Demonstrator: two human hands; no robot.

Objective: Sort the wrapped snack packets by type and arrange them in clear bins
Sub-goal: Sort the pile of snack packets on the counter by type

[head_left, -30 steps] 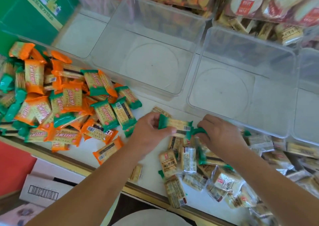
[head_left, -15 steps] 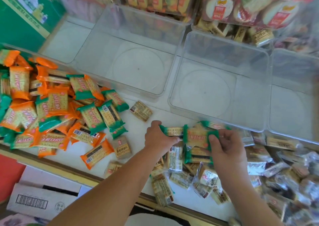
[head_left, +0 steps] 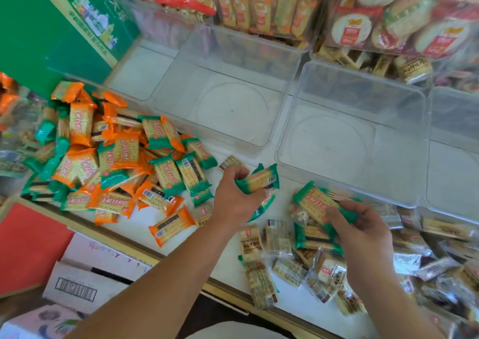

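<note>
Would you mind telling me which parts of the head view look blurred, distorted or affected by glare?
Head view: motion blur smears the clear-wrapped packets at right and the red-and-white round snack packs at top right; wide-angle bending curves the clear plastic bins; soft even light, faint sheen on bin walls; both hands and green-ended cracker packets stay fairly sharp.

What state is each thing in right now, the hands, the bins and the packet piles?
Left hand: closed on green packets.
Right hand: closed on a green packet.
Middle clear bin: empty.
Right clear bin: empty.
Orange and green pile: loose, unsorted.
Tan packets: scattered.
</note>
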